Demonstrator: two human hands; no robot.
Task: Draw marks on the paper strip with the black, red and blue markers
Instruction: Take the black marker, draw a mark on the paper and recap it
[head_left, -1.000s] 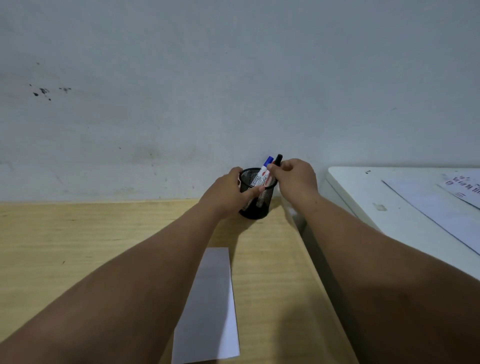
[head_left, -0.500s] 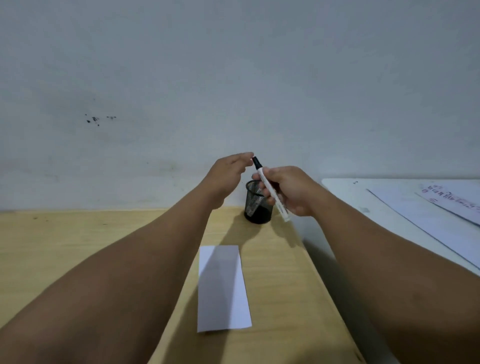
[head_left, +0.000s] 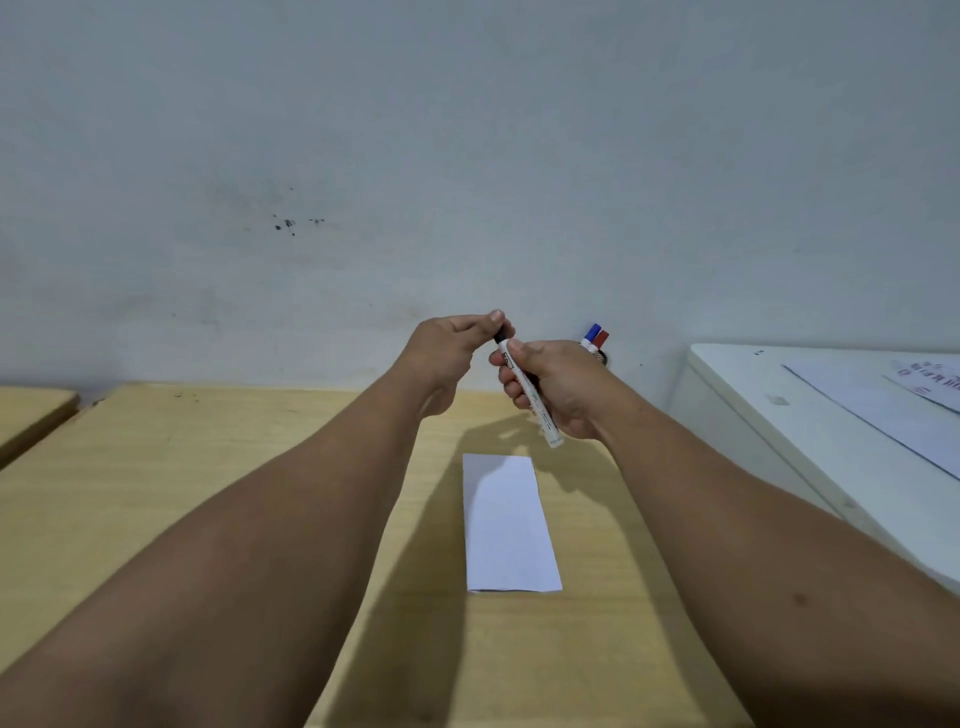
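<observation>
Paper strip sits blank and white, flat on the wooden desk between both forearms. Above its far end, right hand grips the black marker's white barrel, tilted, while left hand pinches its black cap. Blue and red markers peek out behind.

Both forearms reach forward; right hand fisted, left hand fingers apparently pinching.

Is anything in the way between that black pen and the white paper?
Only its own cap: the left hand pinches the cap on the black marker, held in the right hand. Below, the paper strip lies bare on the wooden table.
</observation>
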